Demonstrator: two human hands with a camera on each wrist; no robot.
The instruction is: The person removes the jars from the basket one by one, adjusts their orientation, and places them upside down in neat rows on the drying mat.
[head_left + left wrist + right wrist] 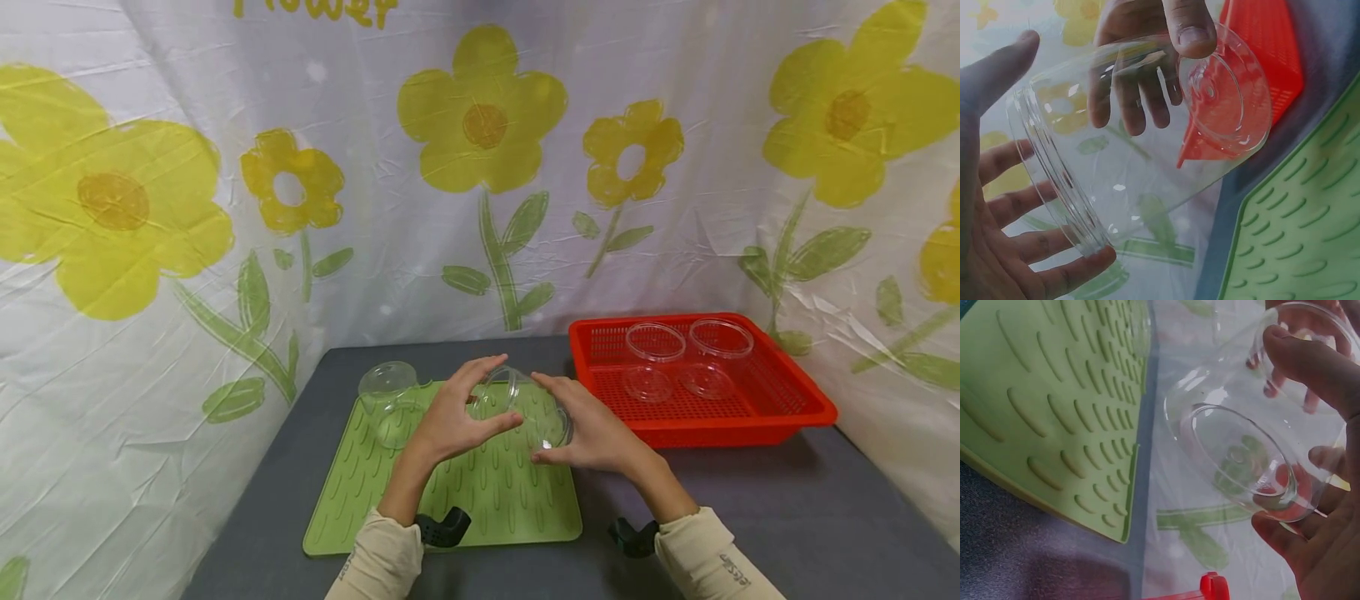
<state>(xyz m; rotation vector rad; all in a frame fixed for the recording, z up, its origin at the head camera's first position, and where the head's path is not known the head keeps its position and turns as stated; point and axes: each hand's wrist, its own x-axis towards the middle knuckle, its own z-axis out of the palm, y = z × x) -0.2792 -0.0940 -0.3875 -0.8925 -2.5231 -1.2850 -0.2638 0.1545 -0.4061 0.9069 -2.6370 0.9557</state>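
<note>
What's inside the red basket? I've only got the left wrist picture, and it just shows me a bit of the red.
Observer: In the head view, two clear jars sit side by side in the red basket.
Operator: Ooh! So those plus the held jar, is that all of them?
Observer: No, another clear jar is on the green mat, towards its far left corner.
Operator: And what colour sleeves does the person have? I can't see any!
Observer: The sleeves are cream, with dark lettering on them.
</note>
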